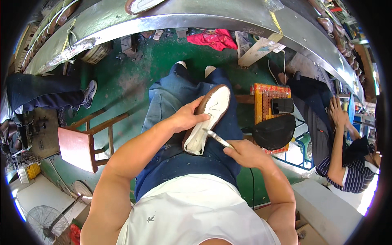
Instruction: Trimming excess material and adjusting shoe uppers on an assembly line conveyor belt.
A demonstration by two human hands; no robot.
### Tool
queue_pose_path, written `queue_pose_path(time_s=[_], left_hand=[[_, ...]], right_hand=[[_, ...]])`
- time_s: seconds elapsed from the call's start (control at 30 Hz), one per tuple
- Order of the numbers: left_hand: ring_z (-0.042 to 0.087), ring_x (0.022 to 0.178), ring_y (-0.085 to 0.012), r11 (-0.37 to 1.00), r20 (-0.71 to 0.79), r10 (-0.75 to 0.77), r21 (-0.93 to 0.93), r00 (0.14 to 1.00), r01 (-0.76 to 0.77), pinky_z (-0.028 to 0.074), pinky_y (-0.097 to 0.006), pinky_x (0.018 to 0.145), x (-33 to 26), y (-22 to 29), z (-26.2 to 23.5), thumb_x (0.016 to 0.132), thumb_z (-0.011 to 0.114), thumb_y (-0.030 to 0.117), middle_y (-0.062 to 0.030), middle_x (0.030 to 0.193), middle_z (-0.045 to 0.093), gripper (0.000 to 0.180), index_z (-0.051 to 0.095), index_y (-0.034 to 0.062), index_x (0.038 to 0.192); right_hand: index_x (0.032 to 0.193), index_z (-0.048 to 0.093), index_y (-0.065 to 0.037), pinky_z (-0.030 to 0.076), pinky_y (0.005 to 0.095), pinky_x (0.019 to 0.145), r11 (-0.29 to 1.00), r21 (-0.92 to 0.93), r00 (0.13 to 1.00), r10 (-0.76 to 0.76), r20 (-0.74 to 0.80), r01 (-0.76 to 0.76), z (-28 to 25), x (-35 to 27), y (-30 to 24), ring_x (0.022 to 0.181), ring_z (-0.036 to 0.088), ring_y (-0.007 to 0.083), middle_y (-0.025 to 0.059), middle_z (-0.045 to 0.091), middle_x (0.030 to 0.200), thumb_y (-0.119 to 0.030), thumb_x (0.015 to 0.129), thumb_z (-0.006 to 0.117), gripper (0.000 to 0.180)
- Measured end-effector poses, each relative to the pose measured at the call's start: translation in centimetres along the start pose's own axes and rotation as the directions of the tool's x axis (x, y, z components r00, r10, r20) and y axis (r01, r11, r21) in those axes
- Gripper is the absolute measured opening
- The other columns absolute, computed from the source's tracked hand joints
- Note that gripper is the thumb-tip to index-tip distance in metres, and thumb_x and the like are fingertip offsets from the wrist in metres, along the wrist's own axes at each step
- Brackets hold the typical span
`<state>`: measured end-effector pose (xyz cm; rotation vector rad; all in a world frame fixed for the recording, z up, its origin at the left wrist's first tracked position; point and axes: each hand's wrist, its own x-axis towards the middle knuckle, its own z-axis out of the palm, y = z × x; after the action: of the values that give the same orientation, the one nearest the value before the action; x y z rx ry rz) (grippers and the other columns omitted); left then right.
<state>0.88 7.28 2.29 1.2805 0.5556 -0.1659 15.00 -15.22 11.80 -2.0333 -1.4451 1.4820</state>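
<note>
A shoe [218, 102] rests over my thighs, its white underside turned up and a brown edge running around it. My left hand [187, 117] grips it by its left side, thumb pressed on the white face and the other fingers partly hidden at the edge. In my right hand [247, 153] is a slim silver hand tool [220, 140], with fingers wrapped around its lower end. The tool's narrow tip lies at the right side of the shoe, close to the white surface. Whether it touches cannot be made out, nor can the exact kind of tool.
A metal workbench [175, 22] curves across ahead, another shoe [143, 5] on it. At left stands a wooden stool [77, 147]. To the right, a seat [261, 102] bears a phone [282, 106] and a black bag [274, 132]. People sit on both sides. Red cloth [214, 39] lies under the bench.
</note>
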Motion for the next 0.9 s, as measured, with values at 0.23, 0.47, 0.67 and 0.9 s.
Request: queue_pose_path(time_s=[0.23, 0.47, 0.67, 0.9], left_hand=[[0.051, 0.135, -0.0232, 0.999, -0.024, 0.04, 0.009, 0.999, -0.04, 0.04, -0.036, 0.114, 0.0, -1.3, 0.1, 0.091, 0.073, 0.016, -0.013, 0.148, 0.053, 0.082, 0.028, 0.0089, 0.16], [0.027, 0.152, -0.0281, 0.977, 0.036, 0.153, 0.142, 0.988, -0.157, 0.024, -0.037, 0.122, -3.6, -6.6, 1.6, 0.102, 0.058, 0.024, -0.0185, 0.165, 0.025, 0.086, 0.0, 0.0109, 0.164], [0.016, 0.155, -0.0257, 0.989, 0.118, 0.028, -0.151, 0.993, -0.01, 0.017, -0.035, 0.123, -5.4, -5.5, 1.8, 0.106, 0.053, 0.022, -0.0167, 0.169, 0.01, 0.086, -0.01, 0.0103, 0.163], [0.017, 0.154, -0.0248, 0.994, -0.026, 0.105, 0.041, 0.994, -0.104, 0.02, -0.034, 0.123, -5.3, -7.6, 3.0, 0.099, 0.06, 0.013, -0.0166, 0.168, 0.012, 0.087, 0.002, 0.0073, 0.164]], right_hand=[[0.112, 0.059, 0.001, 0.052, 0.0526, 0.081, 0.951, -0.308, 0.993, -0.036, -0.113, -0.001, 2.1, 0.3, -1.0, 0.093, 0.067, 0.0444, 0.0235, 0.069, 0.102, -0.036, 0.101, 0.057, 0.038], [0.105, 0.061, -0.002, 0.052, 0.0536, 0.081, 0.992, -0.1, 0.995, 0.068, -0.074, -0.075, 4.8, -0.6, 1.7, 0.091, 0.066, 0.0453, 0.0229, 0.069, 0.102, -0.034, 0.103, 0.053, 0.034], [0.099, 0.061, -0.002, 0.054, 0.0495, 0.075, 0.964, -0.265, 0.972, -0.091, -0.217, 0.031, 5.2, -1.6, 0.6, 0.088, 0.068, 0.0396, 0.0207, 0.069, 0.093, -0.035, 0.101, 0.057, 0.034], [0.1, 0.062, -0.001, 0.054, 0.0486, 0.075, 0.97, -0.245, 0.987, -0.048, -0.155, 0.008, 4.4, -1.5, 1.3, 0.088, 0.068, 0.0409, 0.0218, 0.069, 0.093, -0.035, 0.101, 0.058, 0.035]])
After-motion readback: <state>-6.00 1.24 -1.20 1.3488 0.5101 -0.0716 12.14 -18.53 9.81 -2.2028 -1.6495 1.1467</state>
